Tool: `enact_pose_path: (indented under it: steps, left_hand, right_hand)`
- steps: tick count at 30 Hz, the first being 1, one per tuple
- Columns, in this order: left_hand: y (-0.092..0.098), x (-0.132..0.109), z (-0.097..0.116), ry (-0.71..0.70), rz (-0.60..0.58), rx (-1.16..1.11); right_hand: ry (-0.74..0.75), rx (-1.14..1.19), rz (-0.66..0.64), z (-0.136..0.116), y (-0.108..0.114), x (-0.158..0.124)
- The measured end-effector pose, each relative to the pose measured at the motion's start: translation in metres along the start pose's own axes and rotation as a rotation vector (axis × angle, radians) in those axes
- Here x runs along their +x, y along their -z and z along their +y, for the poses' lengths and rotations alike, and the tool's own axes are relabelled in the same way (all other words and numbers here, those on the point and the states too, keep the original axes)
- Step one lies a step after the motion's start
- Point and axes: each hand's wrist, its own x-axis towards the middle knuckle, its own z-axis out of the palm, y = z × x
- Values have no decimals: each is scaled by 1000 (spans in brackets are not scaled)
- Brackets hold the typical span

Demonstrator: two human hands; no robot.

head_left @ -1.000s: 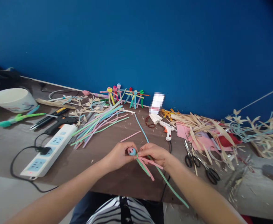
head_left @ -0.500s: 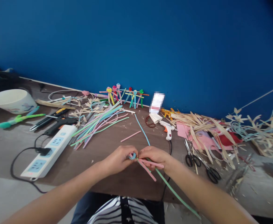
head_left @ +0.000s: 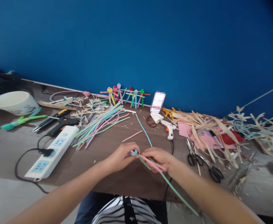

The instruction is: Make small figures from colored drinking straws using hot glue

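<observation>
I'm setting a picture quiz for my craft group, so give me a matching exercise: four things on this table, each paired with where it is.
Things:
1. Power strip
2. Black-handled scissors
3. Coloured strip figures
4. Blue coil

Places:
A. Against the blue wall
B. Pinched between left hand and right hand
C. Right of the right hand
D. Left of the left hand, black cable plugged in

Pairs: 1-D, 2-C, 3-A, 4-B

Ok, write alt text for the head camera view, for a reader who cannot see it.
The left hand and right hand hold a blue coil with pink and green craft strips above a brown table. Nearby lie a glue gun and scissors.
</observation>
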Motion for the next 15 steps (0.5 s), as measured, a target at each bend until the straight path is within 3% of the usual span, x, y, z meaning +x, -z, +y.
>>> enact_pose_path:
  steps: [6,11,15]
  left_hand:
    - [-8,1,-10,196,176,-238]
    - [-14,3,-16,261,322,-213]
    - [-18,6,-19,317,343,-232]
  right_hand:
    - [239,-74,58,5,3,-2]
    - [430,-447,327,19,-4,5]
    - [596,-912,581,24,-14,2]
